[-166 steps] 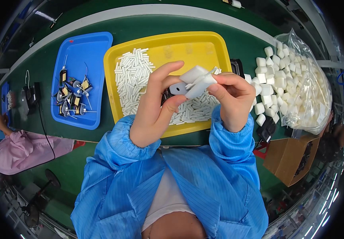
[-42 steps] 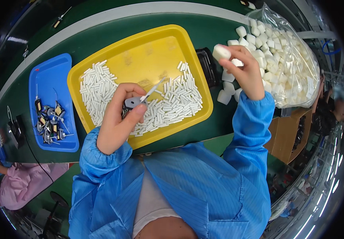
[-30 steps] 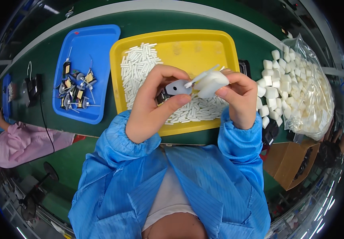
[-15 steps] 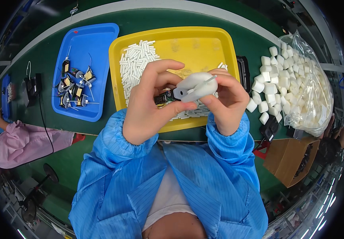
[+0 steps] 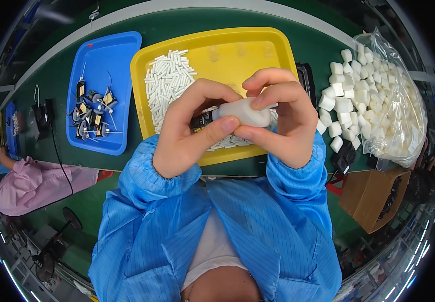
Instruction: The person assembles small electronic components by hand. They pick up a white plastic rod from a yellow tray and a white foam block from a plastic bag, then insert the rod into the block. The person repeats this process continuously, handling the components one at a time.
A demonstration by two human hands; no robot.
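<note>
Over the yellow tray (image 5: 237,34), my two hands hold one small electronic assembly wrapped in white foam. My left hand (image 5: 189,128) is closed on its dark circuit part (image 5: 202,121), with thumb and fingers also against the foam's left end. My right hand (image 5: 293,118) closes round the white foam piece (image 5: 252,117), fingers on top and thumb below. The foam now looks folded together around the assembly's end. A thin white tip sticks out at its right, partly covered by my fingers. Small white sticks (image 5: 169,75) lie heaped in the tray beneath.
On the left, a blue tray (image 5: 121,90) holds several similar assemblies (image 5: 96,113) with wires. A clear bag (image 5: 404,136) spills white foam blocks (image 5: 343,105) at the right. A cardboard box (image 5: 363,201) stands below the table edge. Another person's pink sleeve (image 5: 31,181) is far left.
The foam was spread in two flaps with the white tip showing; now it is pressed together around the assembly. My right fingers have moved over its top, and the assembly lies more level.
</note>
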